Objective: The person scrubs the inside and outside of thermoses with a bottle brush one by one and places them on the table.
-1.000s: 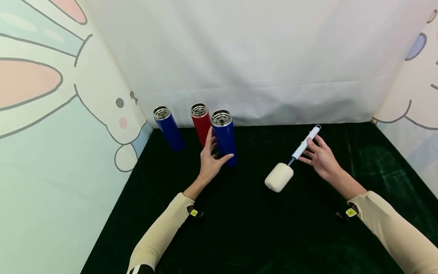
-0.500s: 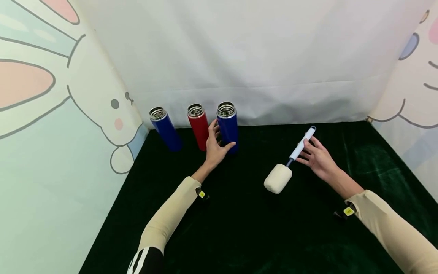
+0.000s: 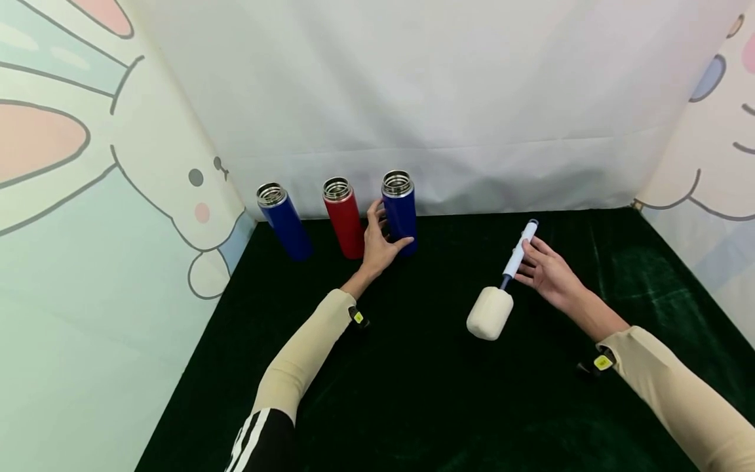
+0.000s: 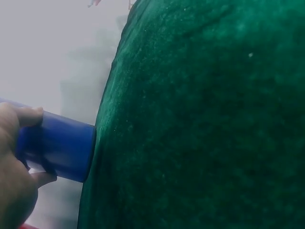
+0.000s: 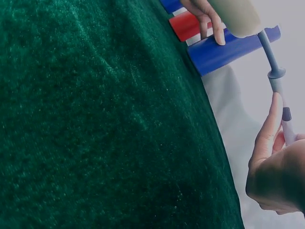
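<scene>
My left hand (image 3: 380, 248) grips a blue bottle (image 3: 400, 211) with an open steel mouth, thumb on one side and fingers on the other. In the left wrist view the base of that blue bottle (image 4: 66, 148) meets the green cloth. My right hand (image 3: 553, 275) holds a sponge brush by its pale handle (image 3: 519, 252), and its cream sponge head (image 3: 490, 313) hangs down and to the left. The brush head (image 5: 238, 16) shows at the top of the right wrist view, in front of the bottle from that angle.
A red bottle (image 3: 345, 219) stands just left of my left hand, and a second blue bottle (image 3: 286, 224) farther left, both without lids. Dark green cloth (image 3: 425, 393) covers the table. A white curtain (image 3: 472, 105) hangs behind; walls with cartoon drawings (image 3: 147, 196) rise at the sides.
My left hand has moved the blue bottle back and to the right, away from the red one. In my right hand the brush has tilted to a steeper angle, its head shifting slightly nearer.
</scene>
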Demonstrator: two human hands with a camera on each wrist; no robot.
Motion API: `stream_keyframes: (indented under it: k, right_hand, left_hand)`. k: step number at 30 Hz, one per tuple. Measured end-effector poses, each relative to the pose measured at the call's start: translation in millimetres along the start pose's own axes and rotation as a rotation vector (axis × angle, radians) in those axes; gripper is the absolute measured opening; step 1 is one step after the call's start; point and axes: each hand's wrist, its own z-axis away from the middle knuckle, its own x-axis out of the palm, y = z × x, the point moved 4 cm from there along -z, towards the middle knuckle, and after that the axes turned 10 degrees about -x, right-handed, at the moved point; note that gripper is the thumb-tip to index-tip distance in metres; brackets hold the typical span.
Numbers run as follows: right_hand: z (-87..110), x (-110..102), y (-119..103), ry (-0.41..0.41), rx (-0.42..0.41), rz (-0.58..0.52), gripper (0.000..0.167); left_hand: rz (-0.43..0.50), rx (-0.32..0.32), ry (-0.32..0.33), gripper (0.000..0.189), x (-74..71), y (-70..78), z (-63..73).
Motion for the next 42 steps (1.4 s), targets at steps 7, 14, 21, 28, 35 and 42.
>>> stream_keyframes:
  k: [7, 14, 21, 28, 35, 42]
  right_hand:
    - [2.3, -3.3, 4.0, -0.007, 0.065, 0.037, 0.069]
    - [3.4, -5.6, 5.7, 0.012, 0.094, 0.036, 0.064]
    - [0.7, -6.5, 7.9, 0.03, 0.111, 0.02, 0.064]
    - [-7.0, -8.3, 7.8, 0.037, 0.115, 0.036, 0.062]
    - [-10.2, -11.1, 8.2, 0.037, 0.123, 0.019, 0.054]
    - [-14.4, -11.5, 0.4, 0.015, 0.132, 0.04, 0.048]
  left_hand:
    - [-0.021, -0.033, 0.0, 0.107, 7.6, -5.9, -1.6]
    - [-0.025, -0.043, -0.038, 0.107, 14.0, -9.8, -0.9]
    - [-0.025, -0.099, -0.048, 0.108, 13.8, -14.3, 1.4]
    - [-0.097, -0.138, -0.071, 0.106, 3.9, -4.8, 6.4]
    - [-0.131, -0.257, -0.232, 0.103, -11.0, 1.3, 49.5]
    - [-0.284, -0.227, -0.371, 0.098, -51.3, -4.2, 92.9]
